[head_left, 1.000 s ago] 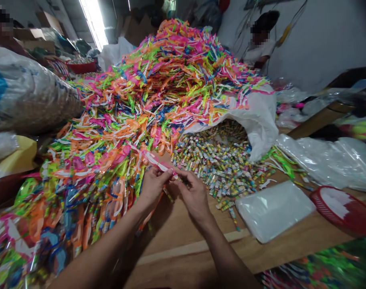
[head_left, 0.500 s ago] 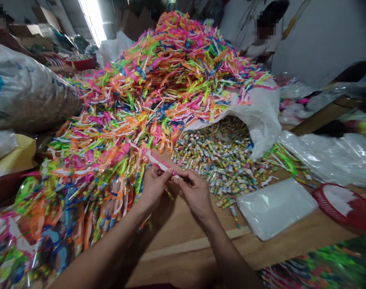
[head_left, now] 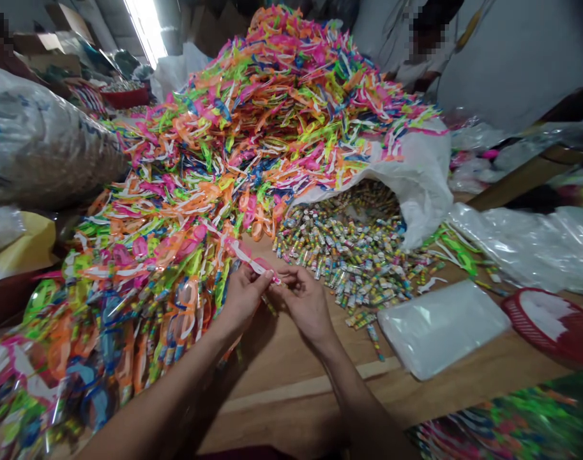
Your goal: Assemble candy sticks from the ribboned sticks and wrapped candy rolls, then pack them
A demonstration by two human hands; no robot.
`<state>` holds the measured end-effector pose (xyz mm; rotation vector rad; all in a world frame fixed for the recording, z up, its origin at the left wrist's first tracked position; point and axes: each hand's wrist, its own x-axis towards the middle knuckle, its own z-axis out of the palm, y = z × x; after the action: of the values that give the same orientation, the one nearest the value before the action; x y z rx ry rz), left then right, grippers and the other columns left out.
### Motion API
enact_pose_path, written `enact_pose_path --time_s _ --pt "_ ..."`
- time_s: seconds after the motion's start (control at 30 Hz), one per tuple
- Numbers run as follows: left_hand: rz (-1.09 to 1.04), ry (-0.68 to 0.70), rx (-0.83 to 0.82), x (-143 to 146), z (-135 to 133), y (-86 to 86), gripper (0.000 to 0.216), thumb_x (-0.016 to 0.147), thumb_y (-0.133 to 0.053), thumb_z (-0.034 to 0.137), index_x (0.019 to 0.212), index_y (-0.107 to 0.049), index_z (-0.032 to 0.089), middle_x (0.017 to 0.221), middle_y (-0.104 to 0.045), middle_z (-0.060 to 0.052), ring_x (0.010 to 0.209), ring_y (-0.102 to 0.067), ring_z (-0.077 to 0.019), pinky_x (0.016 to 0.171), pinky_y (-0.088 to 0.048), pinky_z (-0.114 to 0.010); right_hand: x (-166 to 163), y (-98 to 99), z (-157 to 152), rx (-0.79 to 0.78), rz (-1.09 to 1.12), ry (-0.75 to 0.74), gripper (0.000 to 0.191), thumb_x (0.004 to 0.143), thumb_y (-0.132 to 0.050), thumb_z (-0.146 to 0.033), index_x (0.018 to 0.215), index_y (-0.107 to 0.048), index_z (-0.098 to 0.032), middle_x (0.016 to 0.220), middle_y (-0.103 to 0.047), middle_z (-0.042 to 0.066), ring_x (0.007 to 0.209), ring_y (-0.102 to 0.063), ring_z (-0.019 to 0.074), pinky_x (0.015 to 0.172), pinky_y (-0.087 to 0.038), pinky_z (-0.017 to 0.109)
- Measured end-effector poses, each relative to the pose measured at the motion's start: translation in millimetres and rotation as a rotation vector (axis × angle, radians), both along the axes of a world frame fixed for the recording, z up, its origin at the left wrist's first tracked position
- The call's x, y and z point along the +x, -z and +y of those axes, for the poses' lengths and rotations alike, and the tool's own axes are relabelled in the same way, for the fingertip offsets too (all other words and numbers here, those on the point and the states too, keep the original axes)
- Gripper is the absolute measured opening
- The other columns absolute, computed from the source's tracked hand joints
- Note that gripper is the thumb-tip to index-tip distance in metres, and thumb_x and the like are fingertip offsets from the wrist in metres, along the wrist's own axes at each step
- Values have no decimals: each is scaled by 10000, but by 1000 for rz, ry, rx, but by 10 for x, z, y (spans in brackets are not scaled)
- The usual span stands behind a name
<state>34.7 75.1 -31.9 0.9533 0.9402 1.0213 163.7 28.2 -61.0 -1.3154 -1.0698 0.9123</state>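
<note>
- Left hand (head_left: 243,300): fingers (head_left: 267,273) pinched shut on a pink-and-white plastic strip (head_left: 253,264), probably part of a pair of toy glasses. Too small to confirm.
- Right hand (head_left: 306,305): fingers curled in at the strip's right end, nearly meeting your left. You can't tell if they actually grip it. A weak hold here could let the strip slip.
- Strip's far end sits at the near edge of the heap of bright plastic toy glasses (head_left: 253,121). It looks tangled with its neighbours, so a hard tug could snag them and start the slope sliding toward your hands.
- Thin striped stick (head_left: 270,306) sits just below your hands, near the heap. Looks loose, so a wrist knock could send it astray.
- Candy rolls (head_left: 343,255) lie right of the heap, spilling from the mouth of a white woven sack (head_left: 418,185). Reach across too wide and you could scatter them.
- Wooden surface (head_left: 291,409) runs in front of the heap. Strays could roll along it.
- Farther right of the heap: folded clear plastic bag (head_left: 442,329), red plastic basket (head_left: 550,326).
- Co-worker's white top (head_left: 416,73) shows behind the heap.
</note>
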Motion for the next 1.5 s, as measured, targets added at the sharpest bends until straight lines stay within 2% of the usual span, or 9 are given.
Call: enact_pose_path --time_s 0.27,0.37,0.5,0.6,0.77,0.87,1.03,1.23,1.5 --pt "264 203 32 -544 -39 -301 420 693 -886 528 769 -703 159 678 -692 -25 633 -589 -153 620 -463 -255 -177 -39 -105 -79 124 -320 304 811 -812 -295 1106 -745 -261 927 -732 -3 820 -681 182 726 -555 297" --pt "492 216 66 -967 79 -484 438 695 -876 550 804 -675 175 696 -699 -20 632 -601 -165 604 -456 -261 -45 -125 23 38 -69 -406 225 871 -783 -299 1093 -759 -273 1071 -737 24 968 -688 207 833 -559 339" --pt "865 63 225 -1323 364 -691 633 648 -880 596 1079 -659 188 675 -687 7 591 -592 -189 552 -412 -273 336 -6 422 146 -571 -189 116 988 -633 -216 1031 -741 -217 1107 -731 89 1064 -644 253 977 -489 420" --pt "961 -12 371 -1154 645 -684 572 780 -757 595 1159 -668 176 754 -709 -18 650 -620 -202 584 -413 -286 502 215 662 68 -932 -132 146 963 -607 -104 993 -726 -183 1046 -735 119 989 -610 278 936 -458 418" --pt "1238 205 395 -348 1179 -300 212 927 -651 353 905 -721 153 819 -737 -68 805 -688 -231 689 -430 -301 445 457 610 70 -1146 -104 238 1001 -531 -89 1139 -695 -195 1097 -718 117 991 -565 291 873 -420 385" --pt "1289 129 401 16 1394 -39 304 896 -715 289 1134 -672 106 1102 -746 -176 1032 -696 -296 791 -455 -324 383 523 447 82 -1216 -102 277 1017 -502 -91 1163 -694 -227 1095 -700 111 985 -559 290 858 -398 389" --pt "1211 85 367 171 1485 112 201 863 -666 135 1061 -664 101 1061 -732 -209 1086 -689 -339 855 -468 -356 371 565 302 84 -1178 -117 182 1004 -563 -118 1024 -700 -236 1016 -698 81 976 -595 285 889 -388 417" --pt "945 133 261 0 1214 -1 43 763 -646 148 751 -611 170 697 -655 -36 735 -680 -226 670 -481 -293 341 344 277 148 -654 -85 191 1013 -523 -192 1102 -685 -241 1055 -730 69 1000 -666 250 879 -468 382" --pt "43 40 -108 -16 452 -123 315 518 -863 301 717 -672 149 684 -692 -14 624 -643 -140 696 -558 -283 106 92 187 125 -258 36 217 981 -636 -336 1172 -712 -266 1149 -736 61 1077 -681 247 967 -525 404"
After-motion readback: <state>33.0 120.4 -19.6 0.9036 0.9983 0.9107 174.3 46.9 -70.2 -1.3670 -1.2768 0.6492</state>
